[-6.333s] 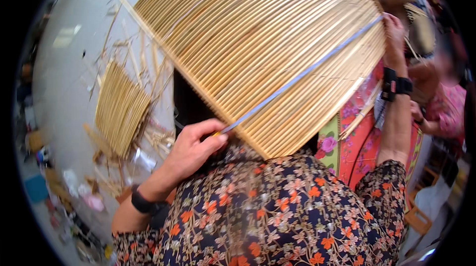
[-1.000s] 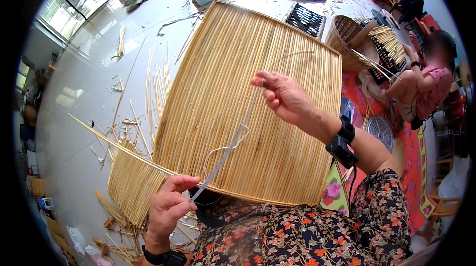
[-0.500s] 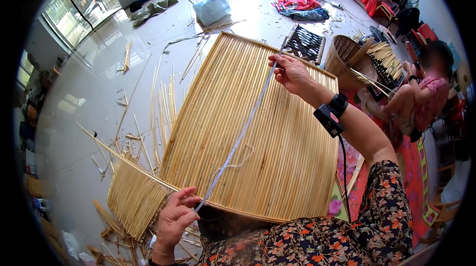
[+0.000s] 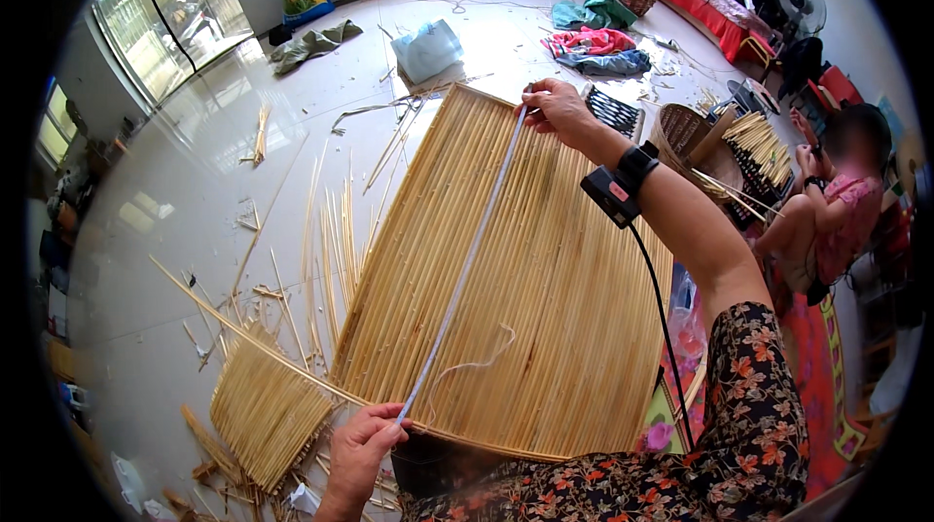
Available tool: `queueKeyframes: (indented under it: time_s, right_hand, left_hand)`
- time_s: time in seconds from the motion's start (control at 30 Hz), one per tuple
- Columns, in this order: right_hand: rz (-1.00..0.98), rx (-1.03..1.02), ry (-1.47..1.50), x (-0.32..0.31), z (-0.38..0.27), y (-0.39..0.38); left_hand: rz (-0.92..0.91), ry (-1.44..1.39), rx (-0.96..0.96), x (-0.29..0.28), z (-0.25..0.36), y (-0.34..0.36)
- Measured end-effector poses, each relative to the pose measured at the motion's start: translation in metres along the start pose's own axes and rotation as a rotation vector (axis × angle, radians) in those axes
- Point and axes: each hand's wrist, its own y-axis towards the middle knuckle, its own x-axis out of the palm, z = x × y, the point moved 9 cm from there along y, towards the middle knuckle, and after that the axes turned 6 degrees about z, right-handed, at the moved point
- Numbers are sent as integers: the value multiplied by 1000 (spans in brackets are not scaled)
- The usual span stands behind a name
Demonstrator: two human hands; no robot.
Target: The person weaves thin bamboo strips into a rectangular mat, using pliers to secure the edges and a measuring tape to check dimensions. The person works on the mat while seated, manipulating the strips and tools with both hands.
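A pale, narrow tape measure (image 4: 472,254) is stretched straight across a large framed panel of straw-coloured sticks (image 4: 574,327) in front of me. My left hand (image 4: 362,446) pinches its near end at the panel's near edge. At the far edge, my right hand (image 4: 559,113) grips the other end between thumb and fingers. A loose white string (image 4: 479,363) curls over the sticks to the right of the tape. One long thin rod (image 4: 255,335) runs from the left floor to beside my left hand.
A smaller stick panel (image 4: 268,410) and scattered splints (image 4: 336,240) lie on the tiled floor at left. Beyond the panel sits a pale blue bag (image 4: 428,50). At right, a person (image 4: 844,186) sits by a wicker basket (image 4: 681,138) and bundled sticks (image 4: 759,147).
My right hand has shifted left along the far edge with the tape's end. The fingers of my left hand have closed in on the near end. The whole view has moved slightly.
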Motion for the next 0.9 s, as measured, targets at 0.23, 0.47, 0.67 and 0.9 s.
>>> queueKeyframes:
  time_s: [0.23, 0.47, 0.67, 0.9]
  right_hand:
    - [-23, -100, -158, 15, -3, 41]
    - [-278, 55, -138, 46, -3, 54]
    - [-81, -194, -347, 34, -30, 56]
    - [-73, -237, -340, 36, -16, 63]
  left_hand:
    - [64, -119, 17, 2, -1, 0]
    - [61, -43, -5, 1, 5, 1]
    - [45, -102, -6, 2, -3, 1]
    - [27, -120, -5, 2, -2, -6]
